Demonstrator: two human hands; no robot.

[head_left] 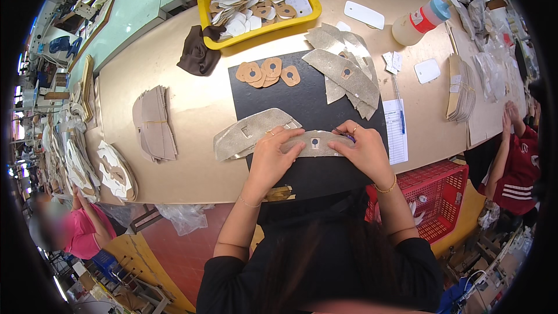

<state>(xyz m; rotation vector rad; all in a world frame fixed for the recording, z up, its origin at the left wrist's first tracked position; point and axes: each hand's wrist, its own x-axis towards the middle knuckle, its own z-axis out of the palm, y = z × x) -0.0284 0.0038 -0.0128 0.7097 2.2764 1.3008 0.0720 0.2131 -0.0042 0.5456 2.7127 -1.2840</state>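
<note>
Between my hands, over the black mat [343, 179], is a curved grey fabric piece [308, 149] with a small keyhole-shaped opening in its middle. My left hand [273, 152] pinches its left end, and my right hand [365, 150] pinches the right end. Beside my left hand lie grey curved pieces [235, 135] with a square cut-out. A fanned stack of similar grey pieces [343, 72] sits at the far right of the mat. Several small tan patches [271, 68] with keyhole slots rest at the mat's far left.
A yellow basket [203, 9] of patches stands at the back, dark cloth [199, 55] by its corner. A squeeze bottle [414, 26] is at the back right. Bundled brown pieces [154, 122] lie left; a paper sheet [396, 145] lies right. A red crate [450, 189] stands near my right arm.
</note>
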